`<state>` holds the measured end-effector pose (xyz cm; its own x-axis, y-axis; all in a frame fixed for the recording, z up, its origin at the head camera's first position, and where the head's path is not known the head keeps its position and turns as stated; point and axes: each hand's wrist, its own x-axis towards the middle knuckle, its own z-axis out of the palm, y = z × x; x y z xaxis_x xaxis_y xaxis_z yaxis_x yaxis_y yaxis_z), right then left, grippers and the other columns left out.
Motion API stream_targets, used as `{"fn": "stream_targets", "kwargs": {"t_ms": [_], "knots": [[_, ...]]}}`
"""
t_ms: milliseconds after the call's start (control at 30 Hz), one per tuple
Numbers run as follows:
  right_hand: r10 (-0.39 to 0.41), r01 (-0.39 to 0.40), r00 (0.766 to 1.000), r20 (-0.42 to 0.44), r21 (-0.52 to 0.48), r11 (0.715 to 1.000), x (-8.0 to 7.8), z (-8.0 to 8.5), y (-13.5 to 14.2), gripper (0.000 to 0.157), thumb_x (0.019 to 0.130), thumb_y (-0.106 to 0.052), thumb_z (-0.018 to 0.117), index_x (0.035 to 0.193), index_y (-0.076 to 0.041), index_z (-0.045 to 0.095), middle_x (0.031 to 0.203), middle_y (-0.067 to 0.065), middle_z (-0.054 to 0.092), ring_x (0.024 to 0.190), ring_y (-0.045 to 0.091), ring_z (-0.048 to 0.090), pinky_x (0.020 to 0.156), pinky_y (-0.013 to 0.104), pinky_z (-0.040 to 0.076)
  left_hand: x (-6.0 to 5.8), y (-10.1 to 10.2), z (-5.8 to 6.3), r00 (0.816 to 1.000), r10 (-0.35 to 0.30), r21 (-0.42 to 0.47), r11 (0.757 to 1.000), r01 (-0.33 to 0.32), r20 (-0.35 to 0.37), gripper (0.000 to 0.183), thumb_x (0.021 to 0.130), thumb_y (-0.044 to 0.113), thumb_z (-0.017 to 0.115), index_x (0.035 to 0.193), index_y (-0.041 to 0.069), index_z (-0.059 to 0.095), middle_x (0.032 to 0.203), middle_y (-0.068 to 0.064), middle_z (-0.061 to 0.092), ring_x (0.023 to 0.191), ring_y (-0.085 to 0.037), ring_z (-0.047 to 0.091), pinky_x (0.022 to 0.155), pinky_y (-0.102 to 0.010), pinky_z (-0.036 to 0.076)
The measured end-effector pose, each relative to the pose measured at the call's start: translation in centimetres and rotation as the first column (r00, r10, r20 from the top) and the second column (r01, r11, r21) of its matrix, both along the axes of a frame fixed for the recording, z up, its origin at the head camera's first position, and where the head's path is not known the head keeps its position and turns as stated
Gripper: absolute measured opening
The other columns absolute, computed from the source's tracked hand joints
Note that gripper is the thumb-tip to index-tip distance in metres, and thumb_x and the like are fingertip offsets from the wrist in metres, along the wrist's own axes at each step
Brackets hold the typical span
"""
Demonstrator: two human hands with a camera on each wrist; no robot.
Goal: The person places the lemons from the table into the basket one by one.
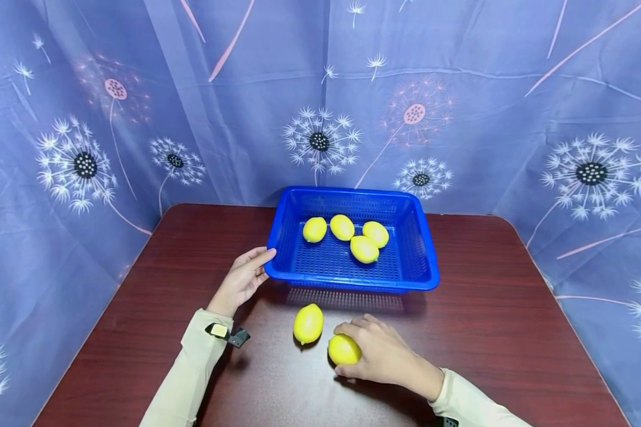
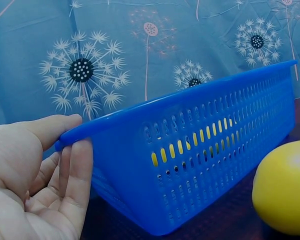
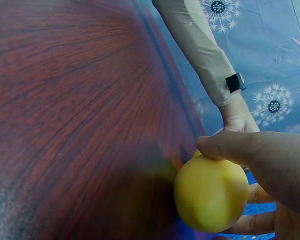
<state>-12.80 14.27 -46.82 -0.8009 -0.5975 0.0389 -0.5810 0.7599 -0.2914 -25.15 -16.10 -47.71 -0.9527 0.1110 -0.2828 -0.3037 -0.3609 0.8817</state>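
Note:
A blue plastic basket (image 1: 352,280) with slotted walls stands toward the back of the table, several yellow lemons (image 1: 364,249) lying on its floor. My left hand (image 1: 241,279) pinches the basket's rim at its front left corner, thumb on top and fingers beneath, as the left wrist view shows. In front of the basket, my right hand (image 1: 379,353) grips a lemon (image 3: 212,195) between thumb and fingers, low over the tabletop. Another lemon (image 1: 308,324) rests on the table just left of that one, touched by neither hand.
The dark red wooden table (image 1: 486,332) has rounded back corners. Behind it and along both sides hangs a blue curtain (image 1: 235,148) with dandelion prints. A strap with a small device (image 1: 227,333) sits on the left sleeve's cuff.

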Motion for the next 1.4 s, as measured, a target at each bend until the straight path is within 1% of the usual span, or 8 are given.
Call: {"fn": "stream_targets", "kwargs": {"t_ms": [200,467,600,800,933,1067,1267,1400], "knots": [[-0.011,0.011,1.000,-0.006,-0.015,1.000,0.1,0.0,0.1,0.060,0.065,-0.060,0.077,0.114,-0.027,0.064,0.105,-0.007,0.064,0.089,0.014,0.053,0.063,0.032,0.047,0.0,0.1,0.0,1.000,-0.007,-0.004,1.000,0.007,0.000,0.016,0.089,0.019,0.070,0.099,0.013,0.060,0.079,0.006,0.064,0.065,-0.005,0.057,0.057,-0.016,0.046],[-0.023,0.022,1.000,-0.012,-0.056,0.998,0.3,0.1,0.4,0.059,0.066,-0.059,0.077,0.113,-0.027,0.065,0.107,-0.008,0.065,0.093,0.012,0.055,0.064,0.032,0.048,0.0,0.1,0.1,1.000,-0.016,-0.006,1.000,0.016,-0.006,0.019,0.088,0.021,0.071,0.100,0.013,0.059,0.081,0.006,0.064,0.066,-0.005,0.057,0.057,-0.017,0.046],[-0.014,0.011,0.999,-0.033,-0.085,0.996,0.0,0.6,0.7,0.058,0.066,-0.058,0.078,0.112,-0.025,0.067,0.105,-0.010,0.066,0.087,0.009,0.053,0.064,0.027,0.046,0.0,0.0,0.1,1.000,-0.021,-0.012,1.000,0.021,-0.006,0.020,0.087,0.022,0.072,0.100,0.013,0.059,0.081,0.006,0.063,0.065,-0.005,0.056,0.057,-0.016,0.047],[-0.001,-0.006,0.997,-0.072,-0.110,0.994,-0.5,1.8,1.2,0.057,0.065,-0.059,0.078,0.110,-0.026,0.067,0.097,-0.012,0.066,0.081,0.006,0.051,0.061,0.023,0.044,0.1,-0.1,0.2,1.000,-0.021,-0.011,1.000,0.021,-0.011,0.017,0.088,0.021,0.070,0.099,0.013,0.059,0.081,0.006,0.064,0.066,-0.005,0.057,0.058,-0.016,0.047],[0.013,-0.022,0.997,-0.081,-0.115,0.993,-0.9,2.7,1.4,0.058,0.066,-0.062,0.076,0.111,-0.027,0.067,0.099,-0.012,0.066,0.082,0.005,0.052,0.061,0.023,0.043,0.1,-0.1,0.2,1.000,-0.014,-0.010,1.000,0.014,-0.013,0.015,0.089,0.020,0.070,0.098,0.014,0.060,0.080,0.006,0.064,0.065,-0.005,0.057,0.058,-0.016,0.047],[0.017,-0.026,0.998,-0.067,-0.125,0.992,-1.4,4.2,1.7,0.057,0.067,-0.062,0.076,0.112,-0.028,0.066,0.101,-0.016,0.065,0.083,0.005,0.052,0.062,0.023,0.042,0.1,-0.1,0.2,1.000,-0.013,-0.009,1.000,0.013,-0.009,0.014,0.089,0.020,0.069,0.098,0.014,0.060,0.080,0.007,0.064,0.065,-0.005,0.057,0.058,-0.016,0.046],[0.042,-0.052,0.996,-0.073,-0.130,0.990,-2.6,6.2,2.4,0.057,0.071,-0.066,0.071,0.114,-0.028,0.066,0.103,-0.017,0.064,0.085,0.006,0.054,0.063,0.023,0.043,0.1,0.0,0.2,1.000,-0.012,-0.016,1.000,0.012,-0.006,0.012,0.090,0.019,0.069,0.096,0.015,0.060,0.079,0.008,0.063,0.064,-0.004,0.055,0.057,-0.016,0.046],[0.053,-0.064,0.995,-0.079,-0.144,0.987,-3.8,7.5,2.7,0.055,0.073,-0.064,0.071,0.114,-0.027,0.065,0.104,-0.016,0.065,0.087,0.008,0.055,0.063,0.024,0.044,0.2,0.0,0.2,1.000,-0.009,-0.021,1.000,0.009,-0.012,0.013,0.090,0.019,0.069,0.097,0.015,0.059,0.079,0.008,0.063,0.064,-0.004,0.056,0.057,-0.016,0.046]]}}
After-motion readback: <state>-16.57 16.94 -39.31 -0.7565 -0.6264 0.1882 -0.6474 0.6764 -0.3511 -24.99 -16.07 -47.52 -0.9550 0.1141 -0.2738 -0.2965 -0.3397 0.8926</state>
